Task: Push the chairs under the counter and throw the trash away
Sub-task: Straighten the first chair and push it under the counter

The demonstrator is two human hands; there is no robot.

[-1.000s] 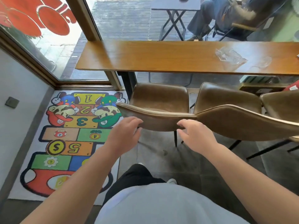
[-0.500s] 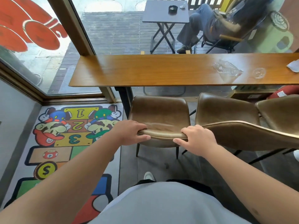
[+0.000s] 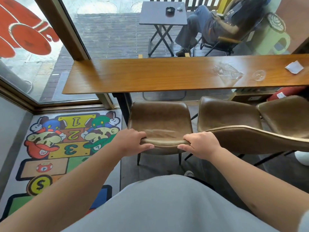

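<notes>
At the long wooden counter [image 3: 150, 76] by the window, the left hand [image 3: 132, 142] and right hand [image 3: 201, 145] each clamp the top edge of the backrest of the leftmost brown leather chair [image 3: 159, 121]: fingers curled over the front, thumbs pressed beneath. The seat's front edge lies under the counter lip. Two more brown leather chairs [image 3: 229, 114] stand to the right. A crumpled clear plastic wrapper [image 3: 226, 72], clear round lid [image 3: 258, 75] and white paper scrap [image 3: 294, 66] lie on the counter's right end.
</notes>
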